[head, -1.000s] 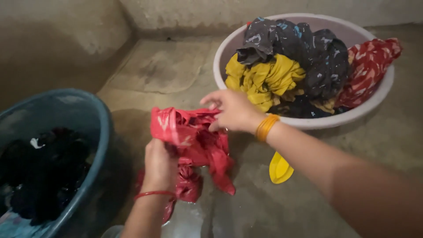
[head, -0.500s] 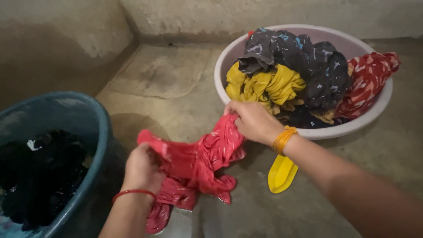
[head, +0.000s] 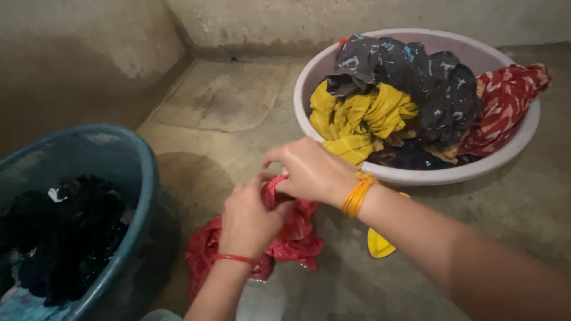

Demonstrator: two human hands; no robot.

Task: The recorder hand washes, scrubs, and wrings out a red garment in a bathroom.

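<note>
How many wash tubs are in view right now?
2. A blue tub stands at the lower left, holding dark laundry; a pale tub sits at the upper right, piled with wrung clothes. Others may lie outside the frame.

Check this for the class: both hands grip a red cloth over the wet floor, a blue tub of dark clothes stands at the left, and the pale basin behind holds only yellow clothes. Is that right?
Not quite. The head view shows the pale basin holding a yellow cloth, dark printed cloth and red patterned cloth. The rest stands: left hand and right hand grip the red cloth; the blue tub is at left.
</note>
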